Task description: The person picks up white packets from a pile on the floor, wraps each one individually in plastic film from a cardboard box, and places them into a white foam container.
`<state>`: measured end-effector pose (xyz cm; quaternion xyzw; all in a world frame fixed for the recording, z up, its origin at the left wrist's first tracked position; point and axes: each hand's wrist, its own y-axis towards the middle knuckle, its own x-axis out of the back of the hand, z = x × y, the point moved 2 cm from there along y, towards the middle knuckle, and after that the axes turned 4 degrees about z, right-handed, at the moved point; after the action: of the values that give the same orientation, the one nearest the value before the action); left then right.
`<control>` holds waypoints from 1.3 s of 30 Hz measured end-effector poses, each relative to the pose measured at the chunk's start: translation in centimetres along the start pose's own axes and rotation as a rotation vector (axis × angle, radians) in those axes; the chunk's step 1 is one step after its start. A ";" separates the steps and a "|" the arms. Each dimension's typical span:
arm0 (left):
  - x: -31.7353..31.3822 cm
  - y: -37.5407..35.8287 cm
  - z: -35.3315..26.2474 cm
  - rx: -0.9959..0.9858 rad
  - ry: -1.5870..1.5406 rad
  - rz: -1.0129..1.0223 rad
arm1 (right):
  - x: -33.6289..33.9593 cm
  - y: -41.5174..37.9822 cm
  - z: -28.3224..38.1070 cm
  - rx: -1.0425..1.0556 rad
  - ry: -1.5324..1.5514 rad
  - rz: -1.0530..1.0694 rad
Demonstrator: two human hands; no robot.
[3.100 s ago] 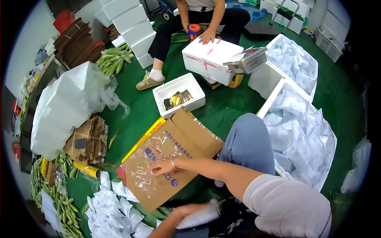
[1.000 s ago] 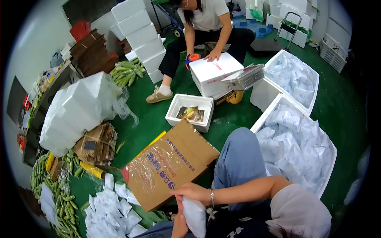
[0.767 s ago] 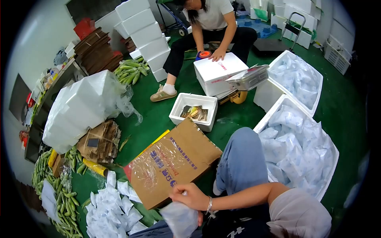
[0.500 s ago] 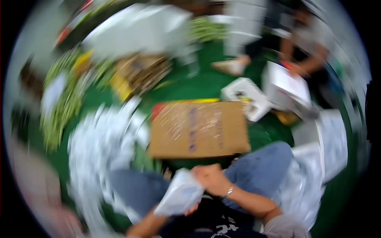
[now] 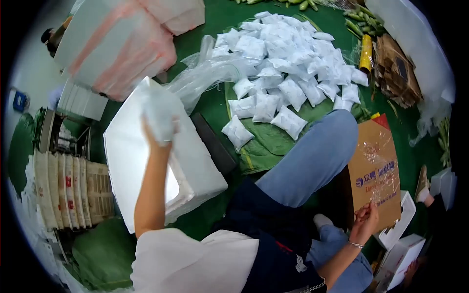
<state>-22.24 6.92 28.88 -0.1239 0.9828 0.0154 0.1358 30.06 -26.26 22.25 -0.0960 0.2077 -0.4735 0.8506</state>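
Note:
My left hand (image 5: 155, 133) is closed around a white plastic packet (image 5: 160, 111), blurred by motion, and holds it over a large white foam box (image 5: 198, 163). Whether the packet touches the box cannot be made out. My right hand (image 5: 365, 220) hovers by the edge of a brown cardboard box (image 5: 373, 171) with printed lettering and clear tape. Its fingers are loosely bent and apart, with nothing visible in them. Beyond my knee, a big heap of similar white packets (image 5: 288, 58) lies on a green sheet (image 5: 271, 149).
Clear plastic film (image 5: 215, 71) trails between the foam box and the heap. Stacked pale crates (image 5: 73, 190) stand at left, near a green sack (image 5: 105, 254). Flattened cardboard (image 5: 395, 71), a yellow roll (image 5: 366, 53) and green vegetables (image 5: 364, 22) lie upper right. A co-worker's foot (image 5: 423, 184) shows at right.
My view has swung left. Both hands were together at a white packet over my lap; now my left hand carries a packet to the foam box, and my right hand has come away.

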 end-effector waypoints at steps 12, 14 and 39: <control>18.5 6.0 0.8 -0.057 1.867 -0.507 | 1.0 2.2 -0.5 -0.079 -0.109 -0.001; 8.2 10.8 -1.5 -0.761 1.775 -0.342 | 1.3 3.1 -1.1 -0.057 -0.125 -0.037; -46.4 -4.2 27.3 -0.786 1.084 1.526 | 6.2 7.6 -4.1 0.199 -0.732 -0.499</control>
<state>29.27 15.76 15.16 0.5106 0.6541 0.3618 -0.4249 36.99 -27.30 14.25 -0.2223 -0.1827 -0.6163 0.7330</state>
